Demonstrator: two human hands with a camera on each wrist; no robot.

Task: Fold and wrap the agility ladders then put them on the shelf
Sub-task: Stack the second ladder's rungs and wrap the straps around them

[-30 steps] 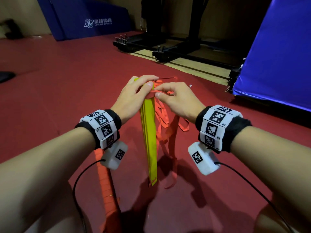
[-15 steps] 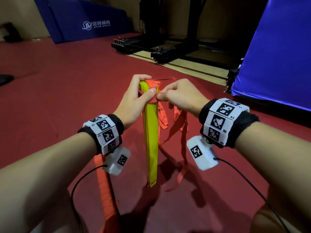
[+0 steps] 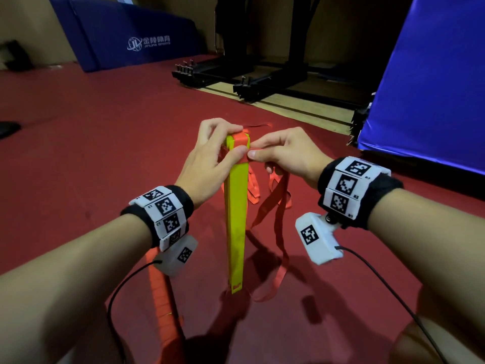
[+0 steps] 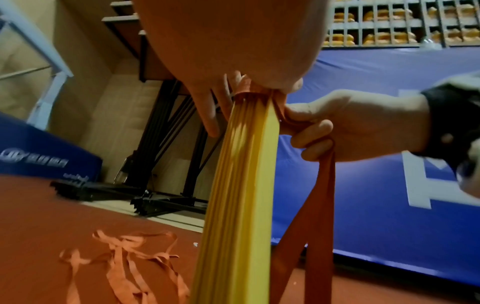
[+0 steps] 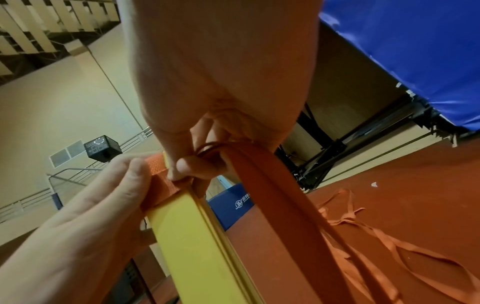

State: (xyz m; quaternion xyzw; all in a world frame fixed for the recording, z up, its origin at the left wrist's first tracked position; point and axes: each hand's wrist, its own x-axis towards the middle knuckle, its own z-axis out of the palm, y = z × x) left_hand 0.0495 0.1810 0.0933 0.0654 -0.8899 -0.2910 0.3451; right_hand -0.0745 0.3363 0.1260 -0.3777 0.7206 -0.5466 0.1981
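A stack of yellow ladder rungs hangs upright in front of me, its lower end near the red floor. An orange strap is wound round the stack's top end. My left hand grips that top end, thumb pressed on the wound strap. My right hand pinches the strap beside the stack, and loose loops of orange strap hang from its curled fingers. In the left wrist view the rungs show as several thin layers. In the right wrist view the strap runs down from the right fingers.
More loose orange strap lies on the red floor beyond the stack. An orange wrapped bundle lies on the floor by my left arm. A blue mat stands at right, another blue mat at back left, black metal frames between them.
The strap has gone over the stack's top end and now sits wound round it. My right hand has pulled it across to the right; the stack has risen slightly.
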